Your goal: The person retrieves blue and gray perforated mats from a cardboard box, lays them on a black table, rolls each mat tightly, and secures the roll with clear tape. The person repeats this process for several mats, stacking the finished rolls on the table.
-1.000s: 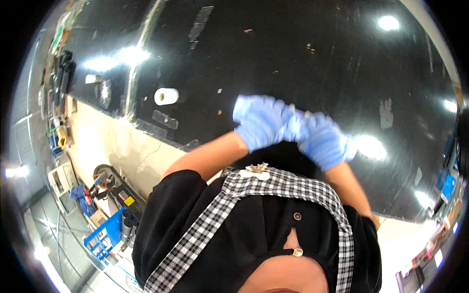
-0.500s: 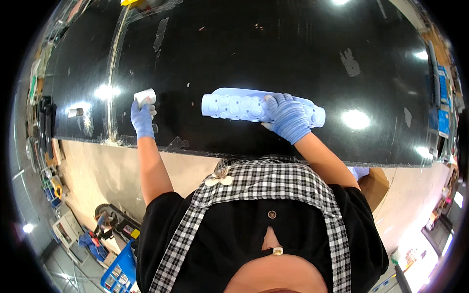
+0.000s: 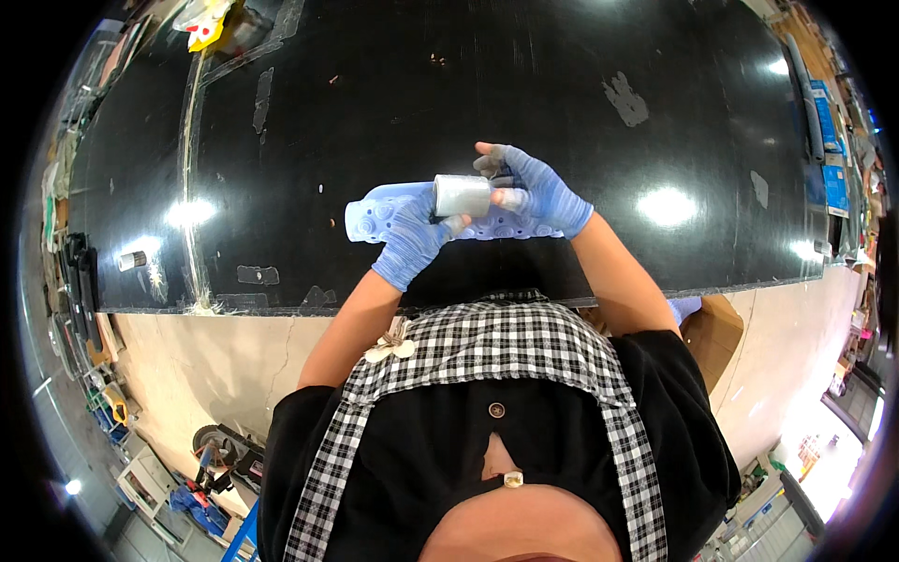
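Note:
My left hand (image 3: 412, 244), in a blue knit glove, is closed around a roll of clear tape (image 3: 461, 196). The roll is held sideways, just above a rolled-up light-blue mat (image 3: 367, 221) with round bumps and small holes. My right hand (image 3: 541, 192), gloved the same way, is at the right end of the tape roll. Its thumb touches the roll's edge, while the other fingers are apart and curve above it. Behind both hands the mat lies lengthwise on the black table (image 3: 421, 112), its middle partly hidden by the hands and the roll.
A small whitish roll (image 3: 132, 260) lies at the table's left. A yellow and white package (image 3: 204, 23) is at the far left. Under the front edge on the right stands a cardboard box (image 3: 714, 339). Dark patches of tape (image 3: 257, 274) stick to the tabletop.
My left hand has carried the tape roll rightward to the mat. My right hand has let go of the mat and risen to the roll's end.

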### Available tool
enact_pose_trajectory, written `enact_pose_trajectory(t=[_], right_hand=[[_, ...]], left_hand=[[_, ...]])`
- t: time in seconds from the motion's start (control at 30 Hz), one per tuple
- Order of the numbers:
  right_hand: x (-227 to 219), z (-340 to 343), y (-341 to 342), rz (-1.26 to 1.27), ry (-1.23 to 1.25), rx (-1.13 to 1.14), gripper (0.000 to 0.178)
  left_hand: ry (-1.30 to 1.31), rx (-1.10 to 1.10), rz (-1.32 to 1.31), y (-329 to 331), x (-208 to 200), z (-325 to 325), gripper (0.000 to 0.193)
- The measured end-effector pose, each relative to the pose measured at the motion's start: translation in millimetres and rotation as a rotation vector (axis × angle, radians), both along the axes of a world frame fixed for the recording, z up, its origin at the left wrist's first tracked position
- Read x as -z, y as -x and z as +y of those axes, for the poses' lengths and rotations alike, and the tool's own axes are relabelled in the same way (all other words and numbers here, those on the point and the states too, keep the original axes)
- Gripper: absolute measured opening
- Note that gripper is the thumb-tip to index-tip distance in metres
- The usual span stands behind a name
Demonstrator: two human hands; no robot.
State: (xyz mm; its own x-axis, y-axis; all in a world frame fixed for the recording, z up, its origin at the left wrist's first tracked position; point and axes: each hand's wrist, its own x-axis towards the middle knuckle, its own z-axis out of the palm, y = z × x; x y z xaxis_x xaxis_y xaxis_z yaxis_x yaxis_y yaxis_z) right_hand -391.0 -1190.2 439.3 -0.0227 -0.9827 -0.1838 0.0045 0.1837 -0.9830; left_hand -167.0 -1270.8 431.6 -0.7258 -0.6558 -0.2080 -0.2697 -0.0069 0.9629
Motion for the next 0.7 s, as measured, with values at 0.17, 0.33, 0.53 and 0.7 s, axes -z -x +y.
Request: enact_pose_trajectory(t=[0.17,0.33,0.53,0.7], right_hand=[[-16,-39,1,0.297,0.032,-0.021,0.015],[-13,-54,-14,0.352,-0.076,0.119,0.010],[17,-48,-22,0.293,0.155,0.199,0.014],[22,-54,-22,0.108,-0.051,0.177,0.006]], left_hand=[[-0.063,-0.039,-0.010,3,1,-2,0.038],[-0.378,-0.176,0.126,1,-6,-1,0.046],[-0.181,-0.332,0.335,7,-7,9,0.045],[0.965,-0.325,0.164,8,8,9,0.053]])
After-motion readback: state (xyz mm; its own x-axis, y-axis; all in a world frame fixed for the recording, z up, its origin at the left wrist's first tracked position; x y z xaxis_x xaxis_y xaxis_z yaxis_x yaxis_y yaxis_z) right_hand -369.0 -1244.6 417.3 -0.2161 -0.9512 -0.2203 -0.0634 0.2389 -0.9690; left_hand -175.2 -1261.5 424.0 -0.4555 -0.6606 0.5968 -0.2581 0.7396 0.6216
